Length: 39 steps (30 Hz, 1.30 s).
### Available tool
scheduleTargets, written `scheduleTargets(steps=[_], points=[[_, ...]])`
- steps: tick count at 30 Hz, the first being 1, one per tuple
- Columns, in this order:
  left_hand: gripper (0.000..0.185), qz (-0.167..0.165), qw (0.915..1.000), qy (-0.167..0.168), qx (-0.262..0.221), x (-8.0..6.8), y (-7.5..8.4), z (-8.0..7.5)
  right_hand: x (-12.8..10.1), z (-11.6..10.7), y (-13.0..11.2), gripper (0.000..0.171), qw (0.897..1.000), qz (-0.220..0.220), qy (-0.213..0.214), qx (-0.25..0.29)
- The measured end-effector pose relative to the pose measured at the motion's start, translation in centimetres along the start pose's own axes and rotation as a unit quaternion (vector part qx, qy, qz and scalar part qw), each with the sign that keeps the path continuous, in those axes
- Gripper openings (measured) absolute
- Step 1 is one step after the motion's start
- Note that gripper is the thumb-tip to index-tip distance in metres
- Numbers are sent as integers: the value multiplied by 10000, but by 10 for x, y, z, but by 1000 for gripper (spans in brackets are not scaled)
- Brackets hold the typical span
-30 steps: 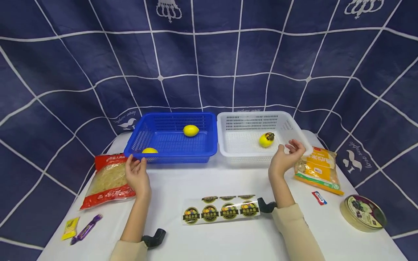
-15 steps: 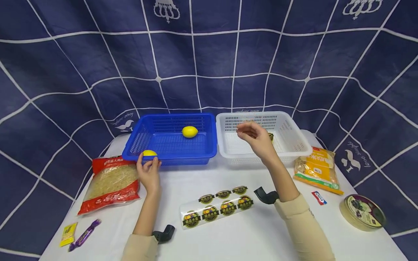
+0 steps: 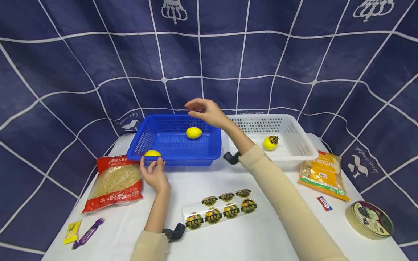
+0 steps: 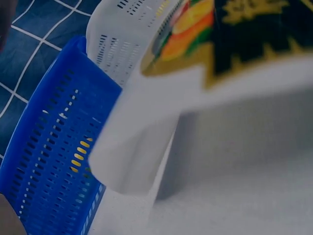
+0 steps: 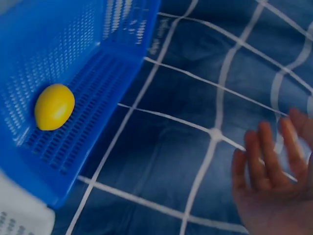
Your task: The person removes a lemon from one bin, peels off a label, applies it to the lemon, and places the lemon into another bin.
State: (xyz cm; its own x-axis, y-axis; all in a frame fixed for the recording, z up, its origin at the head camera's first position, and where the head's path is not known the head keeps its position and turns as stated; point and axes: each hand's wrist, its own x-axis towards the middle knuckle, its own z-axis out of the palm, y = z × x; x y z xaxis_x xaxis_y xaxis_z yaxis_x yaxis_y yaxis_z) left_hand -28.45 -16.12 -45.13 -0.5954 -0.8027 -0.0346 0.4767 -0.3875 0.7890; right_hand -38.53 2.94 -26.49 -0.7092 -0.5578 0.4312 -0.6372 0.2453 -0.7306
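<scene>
Taking the blue basket (image 3: 174, 139) as the landmark and going left to right: well left of it, near the table's (image 3: 248, 232) left front corner, lie a yellow sachet (image 3: 71, 232) and a purple candy (image 3: 87, 228). Nearer, just left and in front of the basket's front corner, lies a red bag of noodles (image 3: 114, 183). The left hand (image 3: 154, 173) sits at the basket's front left wall, fingers curled against it right below a lemon (image 3: 152, 153) that lies inside that corner; the mesh stands between the two, and whether the hand grips the rim or only rests there I cannot tell. A second lemon (image 3: 194, 132) lies toward the basket's back, a little right of middle. The right hand (image 3: 205, 110) hangs above the basket's back rim, over that lemon, fingers loosely spread and holding nothing; the wrist view shows the palm (image 5: 274, 183) open against the backdrop. Right of the basket, touching it, stands a white basket (image 3: 294, 145) with a lemon bearing a sticker (image 3: 270, 142).

The likely trouble: the right sleeve crosses the white basket's front left corner, so a hasty pull back could catch the rim and shift it. A lemon could also roll if the left hand nudges the blue basket.

In front of the blue basket the table is open as far as the sticker sheet (image 3: 220, 210). Well right of it, an orange packet (image 3: 323, 174), a small red wrapper (image 3: 324, 203) and a round tin (image 3: 370, 219) crowd the table's right edge.
</scene>
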Motion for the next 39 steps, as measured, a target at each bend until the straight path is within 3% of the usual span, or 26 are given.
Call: scheduleTargets(steps=[5, 9, 14, 17, 23, 29, 33, 39], points=[[66, 9, 10000, -47, -32, -4, -3, 0, 63, 35, 11, 30, 9934, -564, -976, -203], [67, -19, 9999, -94, -42, -8, -5, 3, 85, 66, 34, 33, 9865, -439, -1577, -61], [67, -36, 9998, -124, -136, -8, -8, 3, 86, 106, 72, 35, 9744, 217, -2239, 68], [68, -11, 9998, -146, -149, -8, -8, 2, 85, 123, 84, 37, 9628, 389, -2666, 226], [67, 105, 9997, -211, 25, -6, -4, 1, 93, 144, 85, 39, 9294, 706, -3528, 822], [69, -6, 9996, -264, 116, -7, -3, -4, 97, 156, 85, 42, 9000, 896, -4239, 488], [70, -104, 9993, -267, 233, -10, -3, -10, 96, 164, 89, 42, 8888, 911, -4476, 365], [70, 93, 9992, -265, 278, -8, 2, -9, 101, 177, 91, 45, 8887, 637, -4524, 390]])
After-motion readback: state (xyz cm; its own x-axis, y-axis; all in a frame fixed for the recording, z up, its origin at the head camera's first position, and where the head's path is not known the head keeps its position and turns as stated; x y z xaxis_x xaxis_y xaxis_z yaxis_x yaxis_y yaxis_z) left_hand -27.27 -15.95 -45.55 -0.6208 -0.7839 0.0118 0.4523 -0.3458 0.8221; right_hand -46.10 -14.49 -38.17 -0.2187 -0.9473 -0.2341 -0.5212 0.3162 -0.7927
